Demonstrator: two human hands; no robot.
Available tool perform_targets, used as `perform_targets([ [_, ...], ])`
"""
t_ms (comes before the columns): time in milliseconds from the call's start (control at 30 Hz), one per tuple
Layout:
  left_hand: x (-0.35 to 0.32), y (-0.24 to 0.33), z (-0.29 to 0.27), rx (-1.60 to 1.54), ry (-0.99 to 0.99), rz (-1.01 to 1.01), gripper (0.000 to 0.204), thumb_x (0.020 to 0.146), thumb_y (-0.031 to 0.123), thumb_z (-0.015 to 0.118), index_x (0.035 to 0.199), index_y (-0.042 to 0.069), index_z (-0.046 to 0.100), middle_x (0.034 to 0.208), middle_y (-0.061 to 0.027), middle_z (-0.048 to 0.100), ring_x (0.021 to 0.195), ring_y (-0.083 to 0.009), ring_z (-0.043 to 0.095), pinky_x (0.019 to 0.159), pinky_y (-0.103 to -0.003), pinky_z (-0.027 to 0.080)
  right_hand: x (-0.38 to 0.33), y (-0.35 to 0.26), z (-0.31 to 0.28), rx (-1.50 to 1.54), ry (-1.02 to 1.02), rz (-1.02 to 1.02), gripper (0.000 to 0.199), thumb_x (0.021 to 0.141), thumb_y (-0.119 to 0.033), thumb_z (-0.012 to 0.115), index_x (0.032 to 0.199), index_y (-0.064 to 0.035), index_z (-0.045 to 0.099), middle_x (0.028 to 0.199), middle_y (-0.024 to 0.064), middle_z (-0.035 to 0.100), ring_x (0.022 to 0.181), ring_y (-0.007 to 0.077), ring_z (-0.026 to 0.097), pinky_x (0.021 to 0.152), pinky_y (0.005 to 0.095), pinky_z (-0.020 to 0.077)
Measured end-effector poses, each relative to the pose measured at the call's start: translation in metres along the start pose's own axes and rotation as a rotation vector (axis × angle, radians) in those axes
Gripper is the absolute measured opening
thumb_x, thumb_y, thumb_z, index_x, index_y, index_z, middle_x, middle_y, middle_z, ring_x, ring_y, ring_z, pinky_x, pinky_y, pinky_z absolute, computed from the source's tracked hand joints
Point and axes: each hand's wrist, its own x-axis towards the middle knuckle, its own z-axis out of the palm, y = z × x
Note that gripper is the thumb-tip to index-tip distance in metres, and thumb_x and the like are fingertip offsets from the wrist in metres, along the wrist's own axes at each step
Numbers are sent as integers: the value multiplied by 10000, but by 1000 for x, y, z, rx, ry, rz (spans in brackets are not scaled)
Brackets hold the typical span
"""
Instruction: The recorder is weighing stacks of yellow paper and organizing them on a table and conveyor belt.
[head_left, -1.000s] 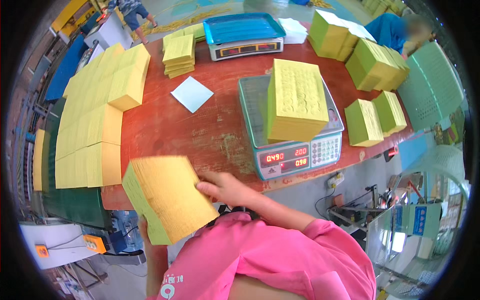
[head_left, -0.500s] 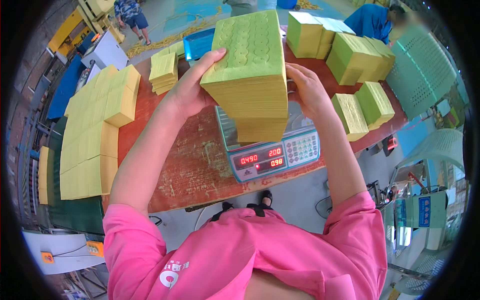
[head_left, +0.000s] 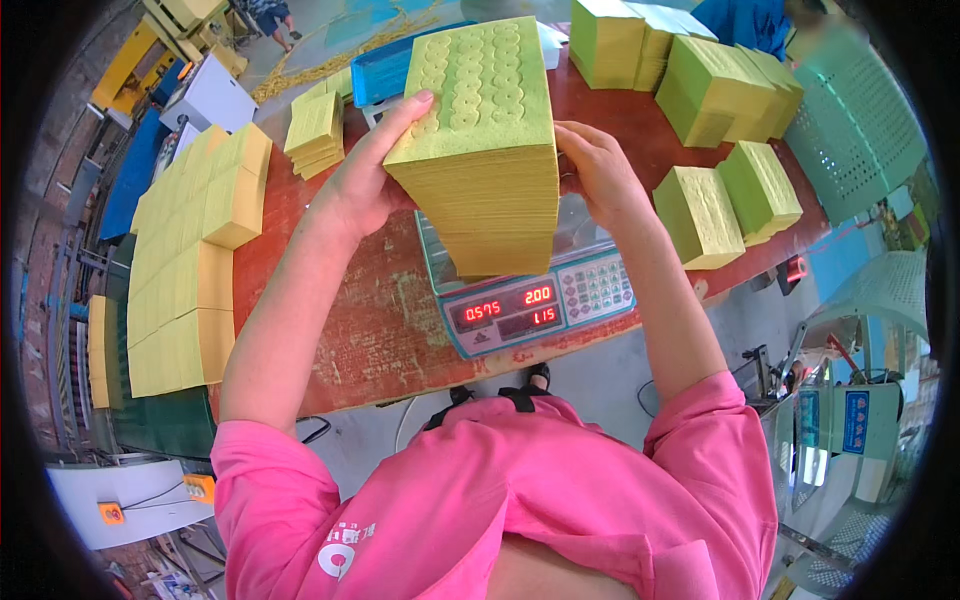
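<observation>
Between my two hands is a tall stack of yellow paper (head_left: 482,210), its top sheet embossed with rows of coin-like rings. My left hand (head_left: 368,180) grips the left side, with the thumb up at the top edge. On the opposite side my right hand (head_left: 603,178) is closed against the stack, its fingertips partly hidden behind the paper. The stack stands over the pan of a digital scale (head_left: 500,318) with lit red digits and a keypad. Whether its full weight rests on the pan, I cannot tell.
Yellow paper blocks (head_left: 190,270) cover the left end of the worn red table (head_left: 350,310). A smaller pile (head_left: 315,130), a blue tray (head_left: 385,75), two blocks (head_left: 700,215) and taller stacks (head_left: 715,90) stand around. A person in blue (head_left: 745,25) is beyond the far right corner.
The stack and both hands have shifted slightly left in view, still held together. The red digits on the scale have changed.
</observation>
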Motion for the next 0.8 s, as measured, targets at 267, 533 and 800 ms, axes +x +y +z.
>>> perform_targets([
  [267, -3, -5, 0, 18, 54, 47, 753, 863, 640, 574, 1407, 126, 487, 1337, -73, 556, 1196, -195, 523, 937, -399, 437, 0, 10, 5, -89, 44, -117, 361, 960, -251, 578, 1172, 32, 651, 911, 60, 673, 694, 95, 595, 596, 257, 471],
  [533, 41, -101, -21, -180, 257, 273, 554, 997, 463, 491, 1407, 91, 476, 1359, -91, 548, 1236, -206, 518, 992, -397, 442, -1, 52, -2, -220, 176, -329, 427, 998, -286, 542, 1312, 1, 580, 1260, 146, 624, 1168, 219, 573, 997, 330, 437],
  [800, 99, -138, 6, -832, 60, 195, 430, 964, 270, 575, 1313, 24, 521, 1175, -101, 616, 1005, -207, 640, 754, -351, 571, 42, 59, 13, 217, 24, -302, 574, 1044, -422, 414, 1436, -3, 441, 1425, 125, 500, 1325, 204, 440, 1101, 315, 326],
])
